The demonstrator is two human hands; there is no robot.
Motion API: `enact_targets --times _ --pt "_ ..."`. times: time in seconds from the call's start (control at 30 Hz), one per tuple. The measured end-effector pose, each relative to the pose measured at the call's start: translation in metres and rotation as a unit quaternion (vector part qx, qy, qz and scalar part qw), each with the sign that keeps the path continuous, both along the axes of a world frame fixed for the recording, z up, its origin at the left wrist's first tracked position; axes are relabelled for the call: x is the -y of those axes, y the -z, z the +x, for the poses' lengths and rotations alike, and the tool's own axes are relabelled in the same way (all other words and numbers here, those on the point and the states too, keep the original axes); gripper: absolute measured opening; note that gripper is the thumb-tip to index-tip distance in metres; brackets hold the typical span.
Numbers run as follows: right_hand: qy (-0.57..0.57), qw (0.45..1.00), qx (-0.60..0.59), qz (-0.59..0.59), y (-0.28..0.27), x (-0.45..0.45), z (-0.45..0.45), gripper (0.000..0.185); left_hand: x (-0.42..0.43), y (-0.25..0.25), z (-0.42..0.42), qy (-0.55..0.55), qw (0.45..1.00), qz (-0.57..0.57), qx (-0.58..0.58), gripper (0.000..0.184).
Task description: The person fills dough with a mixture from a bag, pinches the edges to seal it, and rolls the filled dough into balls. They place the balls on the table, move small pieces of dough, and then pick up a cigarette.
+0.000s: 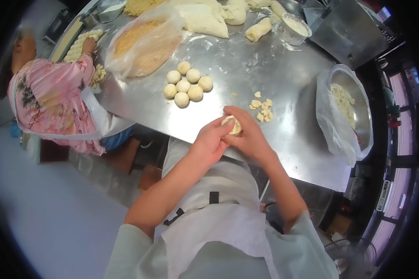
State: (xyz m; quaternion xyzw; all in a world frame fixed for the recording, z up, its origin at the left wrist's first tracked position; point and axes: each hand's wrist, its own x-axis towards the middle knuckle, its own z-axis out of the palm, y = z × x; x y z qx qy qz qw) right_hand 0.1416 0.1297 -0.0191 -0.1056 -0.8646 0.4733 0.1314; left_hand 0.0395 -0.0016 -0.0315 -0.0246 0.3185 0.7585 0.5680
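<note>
Between my two hands, just over the table's near edge, is a small round piece of dough (234, 127) with a pale rim showing. My left hand (211, 138) is closed around its near left side, the thumb pressed on top. The fingers of my right hand (249, 134) curl round its far and right sides. Part of the dough is hidden by the fingers. To the left on the steel table lies a cluster of several round dough balls (183, 86). Several small, broken-looking dough pieces (264, 109) lie just beyond my right hand.
A steel bowl (365, 121) lined with plastic holds a greenish crumbly mix at right. A plastic bag (165, 49) of orange-brown crumbs lies at back left, beside large dough sheets (202, 19). A person in a pink floral top (56, 95) works at the left.
</note>
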Motion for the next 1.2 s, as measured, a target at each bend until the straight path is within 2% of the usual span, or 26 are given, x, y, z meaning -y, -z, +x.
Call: enact_targets --times 0.07,0.17,0.27,0.37,0.43,0.47,0.5,0.53,0.57,0.63,0.7,0.77,0.9,1.0,1.07,1.1,1.13,1.2 --pt "0.0 0.998 -0.029 0.052 0.005 0.001 -0.002 0.06 -0.004 -0.002 0.01 -0.033 0.998 -0.039 -0.023 0.035" --pt "0.001 0.997 -0.056 0.05 0.015 0.006 -0.003 0.058 0.002 0.008 0.006 -0.006 0.998 -0.045 -0.036 0.033" --pt "-0.012 0.998 -0.059 0.031 0.028 0.007 0.002 0.059 0.021 -0.011 -0.01 0.112 0.991 -0.04 -0.056 0.032" --pt "-0.004 0.998 -0.043 -0.039 0.022 0.018 0.0 0.065 0.025 -0.038 -0.016 0.175 0.952 -0.163 -0.189 0.035" --pt "0.003 0.999 -0.03 -0.046 0.026 0.02 -0.003 0.07 0.029 -0.034 -0.017 0.2 0.933 -0.156 -0.254 0.038" --pt "0.011 0.997 -0.08 -0.004 0.045 0.02 -0.005 0.066 0.033 -0.027 -0.02 0.188 0.939 -0.143 -0.25 0.041" --pt "0.034 0.993 -0.108 0.019 0.04 0.023 -0.005 0.057 0.031 -0.021 -0.023 0.178 0.944 -0.129 -0.246 0.044" --pt "0.066 0.991 -0.115 0.021 0.034 0.026 -0.007 0.044 0.026 -0.034 -0.021 0.142 0.97 -0.101 -0.169 0.045" --pt "0.106 0.985 -0.135 0.001 0.013 0.03 -0.007 0.033 0.022 -0.046 -0.02 0.107 0.987 -0.079 -0.088 0.047" --pt "0.126 0.979 -0.149 -0.062 0.0 0.026 -0.009 0.025 0.019 -0.035 -0.014 0.085 0.993 -0.047 -0.061 0.047" --pt "0.151 0.977 -0.109 -0.104 -0.012 0.024 -0.008 0.026 0.018 -0.027 -0.006 0.068 0.995 -0.018 -0.066 0.046" --pt "0.149 0.978 -0.108 -0.094 -0.005 0.023 -0.009 0.028 0.011 -0.015 0.002 0.059 0.992 0.021 -0.106 0.044" --pt "0.158 0.981 -0.107 -0.031 -0.005 0.022 -0.009 0.039 0.001 -0.014 0.019 0.001 0.989 -0.006 -0.147 0.044" --pt "0.113 0.948 -0.053 -0.293 -0.027 0.018 0.006 0.055 0.002 -0.009 0.015 0.034 0.991 0.015 -0.127 0.047" --pt "0.053 0.956 -0.033 -0.287 -0.032 0.008 0.016 0.064 0.004 -0.018 0.012 0.07 0.991 0.035 -0.11 0.05" --pt "0.022 0.959 -0.023 -0.282 -0.033 0.002 0.019 0.069 0.003 -0.016 0.013 0.065 0.99 0.01 -0.123 0.052" --pt "0.036 0.952 -0.015 -0.304 -0.03 0.008 0.017 0.052 0.001 -0.013 0.017 0.064 0.989 -0.014 -0.134 0.053" --pt "0.076 0.922 0.063 -0.374 -0.041 0.009 0.019 0.039 -0.006 -0.016 0.023 0.061 0.988 -0.062 -0.13 0.056"
